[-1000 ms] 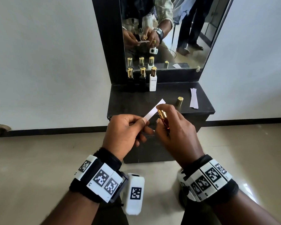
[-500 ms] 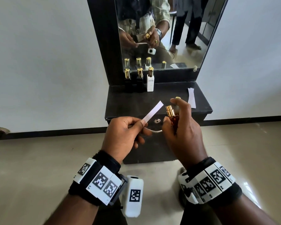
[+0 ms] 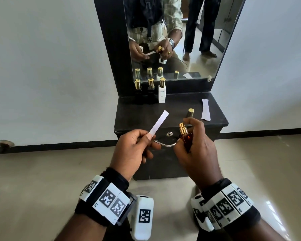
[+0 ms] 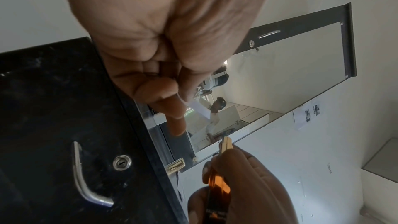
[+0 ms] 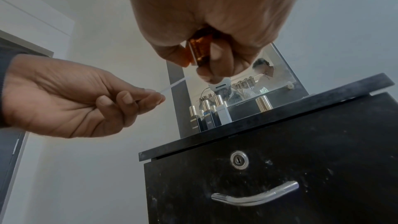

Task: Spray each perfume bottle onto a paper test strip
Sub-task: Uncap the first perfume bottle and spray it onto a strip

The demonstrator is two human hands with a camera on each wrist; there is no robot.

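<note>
My left hand (image 3: 137, 146) pinches the lower end of a white paper test strip (image 3: 159, 124), which points up and to the right. My right hand (image 3: 195, 146) grips an amber perfume bottle (image 3: 186, 140) with a gold sprayer, its cap off; the forefinger curls just above the sprayer. Strip and bottle are a short gap apart, in front of the black dresser (image 3: 146, 115). The left wrist view shows the amber bottle (image 4: 219, 192) in my right hand (image 4: 247, 185). In the right wrist view the amber bottle (image 5: 199, 50) sits under my fingers, with the test strip (image 5: 176, 83) to the left.
Three capped bottles, two dark (image 3: 138, 93) (image 3: 150, 93) and one white (image 3: 162, 93), stand by the mirror (image 3: 181, 32). A gold cap (image 3: 190, 113) and spare strips (image 3: 206, 112) lie on the right of the dresser top. A drawer handle (image 3: 165, 144) is below my hands.
My right hand has drawn the bottle to the right, away from the strip, and its forefinger has lifted off the sprayer. The gap between strip and bottle has widened.
</note>
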